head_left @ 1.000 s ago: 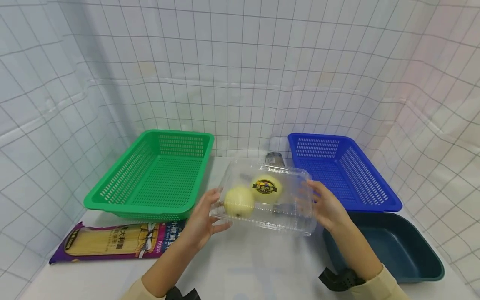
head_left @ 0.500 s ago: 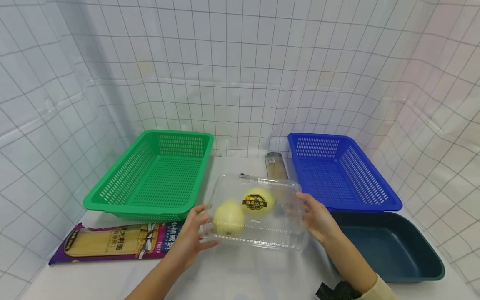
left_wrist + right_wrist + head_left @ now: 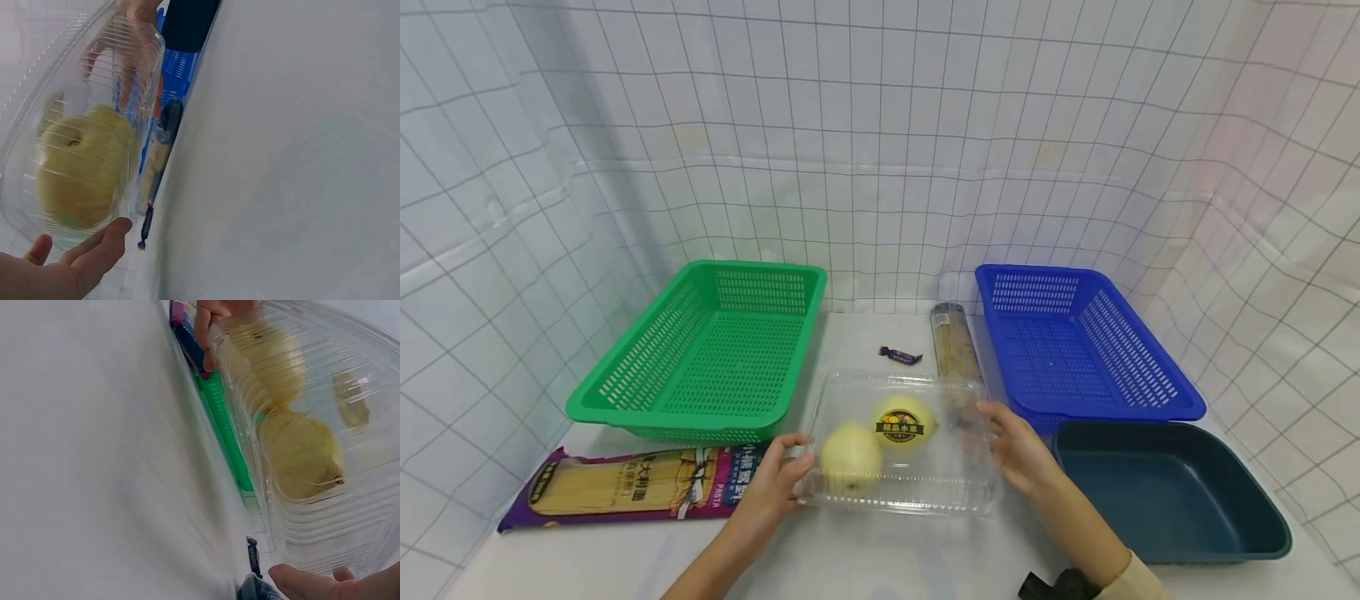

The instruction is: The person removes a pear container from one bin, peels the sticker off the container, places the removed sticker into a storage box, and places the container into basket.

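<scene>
A clear plastic box [image 3: 925, 492] with a black and gold label holds two pale yellow fruits [image 3: 851, 454]. My left hand [image 3: 767, 487] grips its left end and my right hand [image 3: 1018, 450] grips its right end. In the left wrist view, the left fingers [image 3: 103, 250] lie under the box near a fruit [image 3: 81, 169], with the thumb at the side. The right wrist view shows the right hand [image 3: 350, 587] at the ribbed end of the box [image 3: 325, 525], which looks raised off the table in both wrist views.
A green basket [image 3: 670, 421] stands at the left, with a purple pasta pack [image 3: 625, 483] before it. A blue basket [image 3: 1112, 412] stands at the right, with a dark teal tub [image 3: 1172, 492] in front. Behind the box lie a small purple-wrapped piece [image 3: 900, 356] and a noodle pack [image 3: 954, 337].
Both hands have brought the box lower and nearer to me, slightly leftward. The small purple-wrapped piece and more of the noodle pack have come into sight behind it.
</scene>
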A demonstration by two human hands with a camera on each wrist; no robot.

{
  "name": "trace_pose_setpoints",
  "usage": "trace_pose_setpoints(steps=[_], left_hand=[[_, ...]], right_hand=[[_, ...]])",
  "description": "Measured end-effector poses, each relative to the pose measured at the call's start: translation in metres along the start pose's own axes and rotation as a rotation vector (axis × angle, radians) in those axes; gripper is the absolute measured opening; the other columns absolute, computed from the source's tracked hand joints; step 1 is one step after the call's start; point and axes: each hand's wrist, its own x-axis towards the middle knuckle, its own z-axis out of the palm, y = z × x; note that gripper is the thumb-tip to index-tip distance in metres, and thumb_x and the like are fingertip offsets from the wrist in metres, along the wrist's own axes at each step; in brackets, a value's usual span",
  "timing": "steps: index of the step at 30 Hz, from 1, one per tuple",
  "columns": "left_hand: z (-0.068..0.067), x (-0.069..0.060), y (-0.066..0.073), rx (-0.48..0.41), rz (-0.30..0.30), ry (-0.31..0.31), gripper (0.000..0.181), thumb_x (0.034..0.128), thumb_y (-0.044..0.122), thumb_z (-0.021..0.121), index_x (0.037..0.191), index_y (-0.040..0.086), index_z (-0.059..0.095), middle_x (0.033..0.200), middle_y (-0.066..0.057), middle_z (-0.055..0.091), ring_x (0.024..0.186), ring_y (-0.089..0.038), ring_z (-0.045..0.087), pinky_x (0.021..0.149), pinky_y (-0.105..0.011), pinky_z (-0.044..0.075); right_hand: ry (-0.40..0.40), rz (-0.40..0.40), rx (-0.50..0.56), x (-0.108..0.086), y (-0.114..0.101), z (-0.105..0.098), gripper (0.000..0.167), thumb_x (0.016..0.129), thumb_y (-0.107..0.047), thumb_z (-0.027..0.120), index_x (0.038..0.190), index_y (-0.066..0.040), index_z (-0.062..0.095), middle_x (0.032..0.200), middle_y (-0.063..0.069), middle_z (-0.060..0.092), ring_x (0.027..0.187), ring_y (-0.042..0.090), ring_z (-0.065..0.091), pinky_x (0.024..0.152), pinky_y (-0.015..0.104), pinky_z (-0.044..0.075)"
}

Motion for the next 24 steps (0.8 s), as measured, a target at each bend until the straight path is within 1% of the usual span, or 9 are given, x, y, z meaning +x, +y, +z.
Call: trace_pose_setpoints(steps=[4, 7, 10, 12, 14, 17, 20, 24], left_hand=[[-0.001, 0.002, -0.010, -0.015, -0.012, -0.010, 0.048, 0.0960, 0.029, 0.054, 0.132, 0.005, 0.035, 0.116, -0.023, 0.054, 0.089, -0.026, 0.063, 0.074, -0.034, 0.052], [-0.001, 0.002, -0.015, -0.021, -0.027, -0.016, 0.045, 0.0975, 0.025, 0.053, 0.132, 0.004, 0.034, 0.113, -0.021, 0.054, 0.089, -0.024, 0.062, 0.073, -0.033, 0.052], [-0.001, 0.002, -0.016, -0.010, -0.037, -0.004, 0.041, 0.0977, 0.020, 0.052, 0.130, 0.004, 0.034, 0.111, -0.020, 0.055, 0.089, -0.023, 0.061, 0.073, -0.033, 0.052], [-0.001, 0.002, -0.016, -0.006, -0.036, 0.005, 0.040, 0.0975, 0.019, 0.053, 0.130, 0.004, 0.035, 0.110, -0.020, 0.056, 0.090, -0.023, 0.060, 0.073, -0.033, 0.051], [-0.001, 0.002, -0.018, 0.006, -0.034, 0.012, 0.040, 0.0975, 0.018, 0.053, 0.131, 0.005, 0.035, 0.111, -0.019, 0.057, 0.092, -0.023, 0.060, 0.073, -0.034, 0.051], [-0.001, 0.003, -0.020, 0.016, -0.034, 0.014, 0.040, 0.0977, 0.017, 0.054, 0.132, 0.005, 0.035, 0.111, -0.017, 0.057, 0.094, -0.023, 0.059, 0.074, -0.035, 0.050], [-0.001, 0.002, -0.021, 0.025, -0.033, 0.009, 0.041, 0.0972, 0.017, 0.055, 0.132, 0.005, 0.035, 0.110, -0.016, 0.057, 0.094, -0.022, 0.058, 0.075, -0.034, 0.049], [-0.002, 0.000, -0.022, 0.031, -0.020, 0.002, 0.040, 0.0968, 0.018, 0.055, 0.131, 0.007, 0.037, 0.108, -0.016, 0.058, 0.095, -0.023, 0.058, 0.080, -0.038, 0.051]], right_hand=[[0.018, 0.026, -0.015, 0.003, 0.006, -0.003, 0.018, 0.098, -0.020, 0.046, 0.109, -0.009, 0.054, 0.110, 0.007, 0.058, 0.097, 0.025, 0.063, 0.077, 0.031, 0.055], [0.026, 0.046, -0.012, 0.007, 0.010, -0.005, 0.019, 0.098, -0.020, 0.046, 0.112, -0.008, 0.051, 0.111, 0.008, 0.057, 0.094, 0.023, 0.063, 0.076, 0.030, 0.055], [0.024, 0.049, -0.011, 0.011, 0.016, -0.007, 0.026, 0.099, -0.021, 0.046, 0.119, -0.005, 0.048, 0.117, 0.010, 0.056, 0.097, 0.024, 0.063, 0.081, 0.030, 0.054], [0.027, 0.039, -0.008, 0.013, 0.020, -0.007, 0.034, 0.098, -0.021, 0.046, 0.126, -0.002, 0.047, 0.122, 0.013, 0.055, 0.102, 0.025, 0.062, 0.086, 0.032, 0.053], [0.024, 0.028, -0.015, 0.014, 0.024, -0.008, 0.043, 0.098, -0.022, 0.045, 0.134, 0.001, 0.043, 0.132, 0.018, 0.051, 0.109, 0.028, 0.059, 0.092, 0.033, 0.050], [0.025, 0.014, -0.029, 0.016, 0.029, -0.007, 0.053, 0.098, -0.023, 0.044, 0.143, 0.004, 0.035, 0.143, 0.023, 0.043, 0.117, 0.032, 0.055, 0.096, 0.035, 0.047], [0.020, 0.001, -0.048, 0.017, 0.032, -0.007, 0.057, 0.098, -0.024, 0.042, 0.146, 0.005, 0.030, 0.147, 0.026, 0.038, 0.122, 0.034, 0.052, 0.098, 0.036, 0.045], [0.027, -0.015, -0.050, 0.018, 0.037, -0.008, 0.060, 0.097, -0.025, 0.045, 0.146, 0.006, 0.031, 0.147, 0.027, 0.036, 0.124, 0.035, 0.050, 0.098, 0.037, 0.045]])
